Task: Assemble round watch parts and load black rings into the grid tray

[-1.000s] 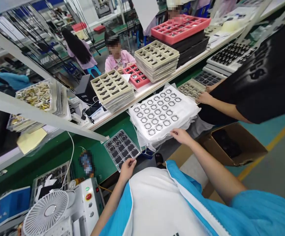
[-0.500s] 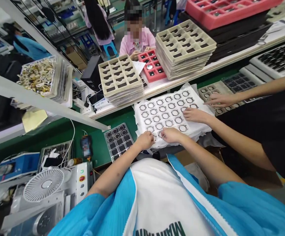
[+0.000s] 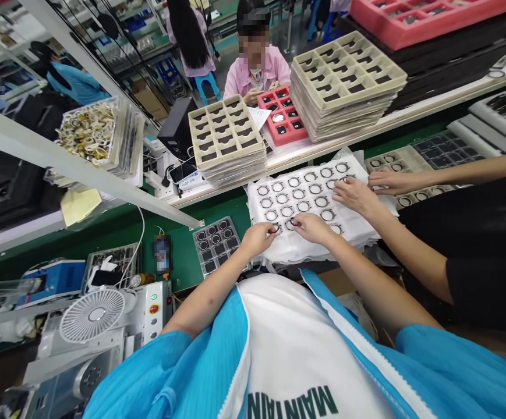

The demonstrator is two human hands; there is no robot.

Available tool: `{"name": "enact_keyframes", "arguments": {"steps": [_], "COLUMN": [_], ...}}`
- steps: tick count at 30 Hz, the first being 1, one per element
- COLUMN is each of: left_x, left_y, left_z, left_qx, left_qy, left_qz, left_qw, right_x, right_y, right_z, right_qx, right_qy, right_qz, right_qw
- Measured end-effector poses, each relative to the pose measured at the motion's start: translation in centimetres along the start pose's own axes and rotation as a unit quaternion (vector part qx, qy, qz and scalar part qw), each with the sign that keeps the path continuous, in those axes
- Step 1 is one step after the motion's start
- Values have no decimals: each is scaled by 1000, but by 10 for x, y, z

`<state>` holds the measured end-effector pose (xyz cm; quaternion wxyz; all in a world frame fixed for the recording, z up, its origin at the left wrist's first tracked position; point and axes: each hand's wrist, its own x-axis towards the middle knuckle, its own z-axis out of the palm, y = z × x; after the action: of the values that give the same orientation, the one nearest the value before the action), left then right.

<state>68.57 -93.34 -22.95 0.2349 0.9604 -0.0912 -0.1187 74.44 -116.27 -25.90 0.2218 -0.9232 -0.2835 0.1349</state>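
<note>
A white cushioned sheet [image 3: 274, 251] in front of me carries rows of thin dark-rimmed watch cases [image 3: 304, 206] with small lugs. At its near left corner my left hand [image 3: 258, 238] is closed, thumb and fingertips pinching at a watch case [image 3: 276, 228]. Just to the right, my right hand [image 3: 312, 228] is closed too, its fingertips at another watch case [image 3: 292, 223] in the same row, partly hidden by the fingers. Whether more pieces lie inside my palms is hidden. A clear compartment tray [image 3: 218, 247] with several dark-ringed round parts sits left of my left hand.
A co-worker's hand [image 3: 355, 196] reaches over the sheet's right side; the other hand [image 3: 386, 180] is by a beige tray [image 3: 399, 160]. Stacked beige trays [image 3: 230, 137] and a red tray [image 3: 281, 119] stand on the shelf. A fan [image 3: 95, 314] is at left.
My hands have shifted from the nearest row of watch cases to the row behind; the near-left pieces no longer show there. The co-worker's near hand lifted slightly. My view swung a little left.
</note>
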Motion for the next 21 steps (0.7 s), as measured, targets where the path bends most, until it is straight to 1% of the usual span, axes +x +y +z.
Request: {"name": "enact_keyframes", "arguments": {"steps": [1, 3, 5, 8, 12, 15, 18, 20, 21], "left_x": [5, 13, 17, 16, 14, 19, 23, 17, 10], "left_y": [2, 4, 6, 9, 13, 11, 6, 0, -5], "left_z": [2, 8, 14, 21, 22, 19, 11, 3, -1], "left_qx": [43, 116, 161, 184, 187, 153, 57, -24, -61], "left_qy": [1, -29, -59, -64, -82, -95, -106, -102, -89], "left_qz": [8, 19, 28, 45, 67, 63, 42, 28, 23], "left_qw": [999, 993, 985, 980, 977, 982, 992, 994, 994], "right_x": [2, 5, 4, 2, 5, 13, 18, 16, 14], "right_y": [-2, -6, -6, -4, 1, 8, 21, 28, 30], "right_z": [2, 4, 5, 3, -1, -3, -9, -13, -15], "right_qx": [-26, -65, -93, -128, -149, -139, -78, -24, 8], "right_qy": [6, -6, -25, -46, -78, -102, -110, -96, -77], "right_qz": [-7, -20, -30, -51, -82, -90, -82, -68, -55], "right_qw": [1000, 998, 995, 989, 982, 981, 987, 993, 996]}}
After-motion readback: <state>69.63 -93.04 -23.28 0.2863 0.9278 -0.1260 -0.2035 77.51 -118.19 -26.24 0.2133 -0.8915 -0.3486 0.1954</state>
